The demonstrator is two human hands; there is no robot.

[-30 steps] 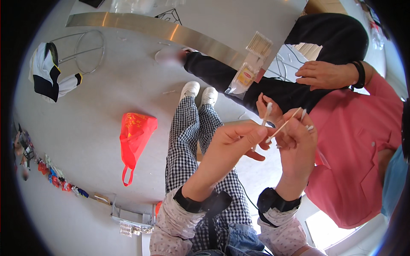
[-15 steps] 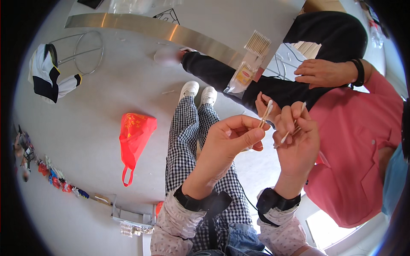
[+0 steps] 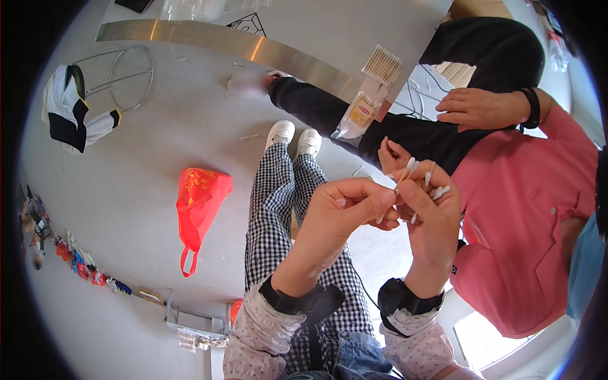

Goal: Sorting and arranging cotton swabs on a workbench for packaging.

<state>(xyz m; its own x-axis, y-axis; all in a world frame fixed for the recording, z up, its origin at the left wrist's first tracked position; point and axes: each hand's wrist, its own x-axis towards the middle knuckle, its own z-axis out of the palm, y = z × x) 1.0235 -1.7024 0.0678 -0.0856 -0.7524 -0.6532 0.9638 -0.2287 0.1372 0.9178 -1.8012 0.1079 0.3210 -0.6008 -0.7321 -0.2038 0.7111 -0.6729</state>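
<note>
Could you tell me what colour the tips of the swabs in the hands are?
White, on the swabs; seen in the head view.

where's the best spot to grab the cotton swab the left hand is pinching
Probably the bare wooden stem near its middle, coming from the left as the left hand does. The cotton swab tilts up to the right, its white tips are soft, and the right hand crowds the other side.

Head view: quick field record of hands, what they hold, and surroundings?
left hand: pinches one cotton swab by its stick
right hand: holds several cotton swabs
nearby person: pink shirt, at right
floor: red plastic bag
counter edge: packet of wooden sticks
</note>
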